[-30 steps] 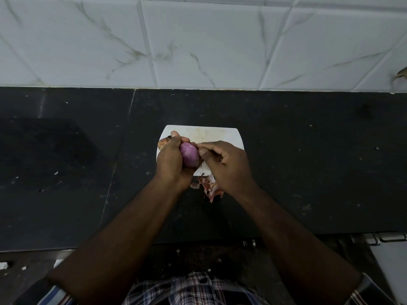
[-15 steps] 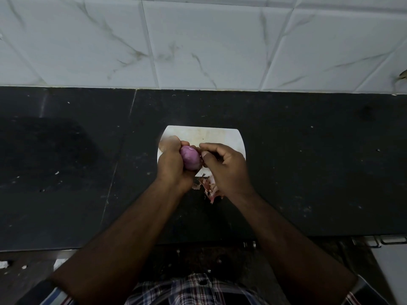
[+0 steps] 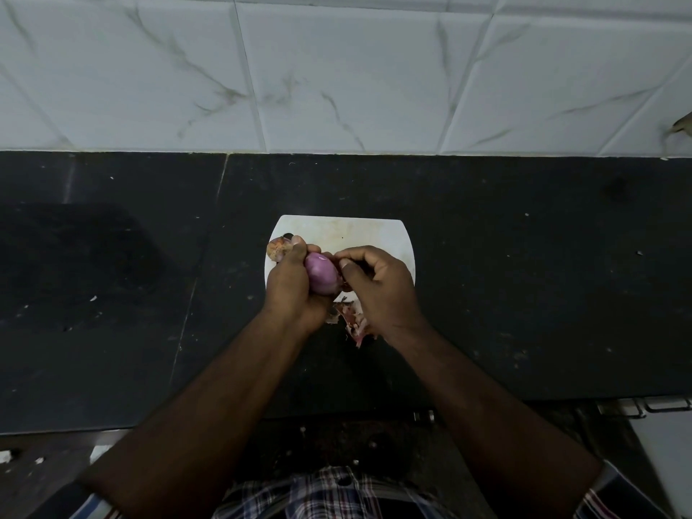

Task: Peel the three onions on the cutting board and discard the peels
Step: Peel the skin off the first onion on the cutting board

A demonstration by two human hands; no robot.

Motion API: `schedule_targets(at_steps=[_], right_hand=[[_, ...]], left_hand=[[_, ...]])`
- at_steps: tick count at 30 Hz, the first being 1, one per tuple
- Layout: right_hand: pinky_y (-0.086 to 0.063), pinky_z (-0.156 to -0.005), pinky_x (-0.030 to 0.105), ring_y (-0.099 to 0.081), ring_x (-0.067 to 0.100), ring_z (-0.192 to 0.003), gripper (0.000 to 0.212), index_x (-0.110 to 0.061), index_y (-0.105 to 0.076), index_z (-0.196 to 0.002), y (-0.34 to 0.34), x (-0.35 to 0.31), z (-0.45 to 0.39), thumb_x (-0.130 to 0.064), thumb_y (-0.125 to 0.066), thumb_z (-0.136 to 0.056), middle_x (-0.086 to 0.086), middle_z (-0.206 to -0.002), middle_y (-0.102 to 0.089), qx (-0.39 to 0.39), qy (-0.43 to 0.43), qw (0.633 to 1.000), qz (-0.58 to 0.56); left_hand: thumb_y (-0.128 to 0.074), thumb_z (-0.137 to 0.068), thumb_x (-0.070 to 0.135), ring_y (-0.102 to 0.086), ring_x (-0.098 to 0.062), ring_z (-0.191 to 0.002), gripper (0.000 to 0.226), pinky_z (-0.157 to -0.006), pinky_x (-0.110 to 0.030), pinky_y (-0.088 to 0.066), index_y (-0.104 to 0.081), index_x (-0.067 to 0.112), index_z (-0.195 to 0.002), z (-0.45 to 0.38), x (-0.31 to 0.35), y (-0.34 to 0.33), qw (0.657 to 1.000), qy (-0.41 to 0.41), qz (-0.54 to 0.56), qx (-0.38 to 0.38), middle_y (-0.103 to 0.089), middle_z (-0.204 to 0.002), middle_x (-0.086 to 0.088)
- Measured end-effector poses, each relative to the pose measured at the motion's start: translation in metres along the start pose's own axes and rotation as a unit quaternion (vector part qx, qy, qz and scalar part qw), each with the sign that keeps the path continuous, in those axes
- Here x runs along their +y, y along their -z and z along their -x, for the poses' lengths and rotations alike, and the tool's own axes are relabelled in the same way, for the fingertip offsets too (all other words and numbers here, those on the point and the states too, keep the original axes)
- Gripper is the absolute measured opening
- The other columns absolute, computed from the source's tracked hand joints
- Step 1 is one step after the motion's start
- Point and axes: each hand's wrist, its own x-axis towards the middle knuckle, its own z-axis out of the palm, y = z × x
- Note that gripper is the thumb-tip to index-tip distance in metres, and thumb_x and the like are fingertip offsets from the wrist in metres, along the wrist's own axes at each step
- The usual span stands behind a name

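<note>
Gripping a smooth, glossy purple onion (image 3: 320, 273), left hand (image 3: 294, 286) above papery peels (image 3: 352, 318).

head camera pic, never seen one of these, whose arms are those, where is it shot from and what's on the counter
The camera sits on a person's head and looks down, so the two arms are the wearer's own. The left hand grips a purple onion, already mostly bare. The right hand pinches at the onion's right end, probably at a bit of skin. Under them a white cutting board lies on a black counter. Another onion, still in its brown skin, peeks out behind the left hand. Torn peels lie at the board's near edge.
</note>
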Motion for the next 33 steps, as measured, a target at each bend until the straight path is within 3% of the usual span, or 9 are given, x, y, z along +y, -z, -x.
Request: schedule_targets(at_steps=[5,10,13,16,19,22,25,29,33], right_hand=[[-0.054,-0.080,0.019,-0.067,0.003,-0.098,0.023,-0.016,-0.075,-0.111,0.000,-0.002,0.005,-0.009,-0.066,-0.091,-0.004,-0.106,-0.074,-0.035,0.019,0.999,0.034],[-0.047,-0.061,0.006,-0.067,0.000,-0.082,0.012,-0.013,-0.078,-0.096,-0.008,-0.006,0.010,-0.009,-0.071,-0.086,-0.002,-0.093,-0.075,0.051,0.016,0.998,0.041],[-0.054,-0.061,0.016,-0.068,0.005,-0.078,0.013,-0.015,-0.075,-0.086,-0.008,-0.010,0.007,-0.005,-0.066,-0.089,-0.001,-0.087,-0.073,0.050,-0.008,0.999,0.004],[-0.061,-0.079,0.043,-0.071,0.019,-0.085,0.018,-0.013,-0.072,-0.084,-0.010,-0.008,0.001,-0.003,-0.060,-0.092,0.001,-0.086,-0.074,0.041,-0.052,0.997,-0.039],[-0.060,-0.083,0.046,-0.072,0.020,-0.092,0.016,-0.012,-0.074,-0.097,-0.009,-0.008,0.000,-0.013,-0.058,-0.097,0.002,-0.096,-0.075,0.016,-0.080,0.992,-0.101],[-0.058,-0.085,0.026,-0.068,0.005,-0.103,0.026,-0.021,-0.073,-0.116,-0.009,-0.005,0.012,-0.025,-0.071,-0.091,-0.005,-0.111,-0.073,-0.021,-0.011,0.999,-0.040],[-0.054,-0.083,0.016,-0.068,0.003,-0.099,0.030,-0.014,-0.075,-0.112,-0.007,-0.002,0.012,-0.016,-0.078,-0.083,-0.002,-0.105,-0.075,0.032,0.046,0.998,0.003],[-0.053,-0.082,0.020,-0.068,0.005,-0.089,0.024,-0.009,-0.078,-0.097,0.003,0.000,0.001,-0.004,-0.081,-0.074,0.001,-0.091,-0.076,0.071,0.117,0.990,0.043],[-0.056,-0.080,0.027,-0.070,0.013,-0.086,0.017,-0.007,-0.077,-0.088,-0.003,-0.004,0.002,0.001,-0.080,-0.073,0.002,-0.085,-0.074,0.116,0.184,0.975,0.047]], left_hand=[[-0.050,-0.105,0.031,-0.054,-0.014,-0.060,0.032,-0.064,-0.032,-0.052,-0.058,0.014,-0.079,-0.009,0.004,0.005,1.000,-0.002,-0.022,0.018,-0.057,-0.064,-0.001],[-0.050,-0.105,0.032,-0.056,-0.014,-0.057,0.033,-0.059,-0.028,-0.053,-0.056,0.013,-0.078,-0.010,0.001,0.001,1.000,-0.011,-0.018,0.023,-0.057,-0.064,-0.003],[-0.050,-0.104,0.035,-0.055,-0.013,-0.056,0.036,-0.061,-0.030,-0.053,-0.055,0.015,-0.075,-0.010,0.001,-0.002,1.000,-0.014,-0.021,0.006,-0.056,-0.060,0.001],[-0.051,-0.103,0.033,-0.055,-0.013,-0.055,0.035,-0.067,-0.035,-0.051,-0.056,0.016,-0.073,-0.008,0.001,-0.002,1.000,-0.003,-0.013,-0.008,-0.057,-0.058,0.002],[-0.049,-0.105,0.029,-0.056,-0.010,-0.045,0.034,-0.069,-0.034,-0.051,-0.055,0.016,-0.074,-0.007,0.002,-0.003,1.000,0.010,0.024,-0.009,-0.057,-0.054,0.004],[-0.053,-0.103,0.033,-0.062,-0.013,-0.050,0.032,-0.058,-0.029,-0.056,-0.056,0.013,-0.079,-0.005,0.005,-0.005,0.997,0.026,0.073,-0.010,-0.059,-0.066,0.001],[-0.056,-0.100,0.045,-0.072,-0.020,-0.072,0.039,-0.071,-0.035,-0.059,-0.067,0.010,-0.086,0.005,0.007,-0.007,0.993,0.052,-0.009,-0.102,-0.070,-0.078,-0.004],[-0.056,-0.096,0.029,-0.062,-0.015,-0.062,0.023,-0.078,-0.040,-0.051,-0.057,0.016,-0.077,0.009,0.011,-0.004,0.980,0.057,-0.145,-0.127,-0.063,-0.066,0.000],[-0.050,-0.097,0.014,-0.072,-0.024,-0.073,0.009,-0.069,-0.039,-0.060,-0.056,0.008,-0.095,0.006,0.011,-0.003,0.990,0.049,-0.024,-0.132,-0.072,-0.103,-0.018]])
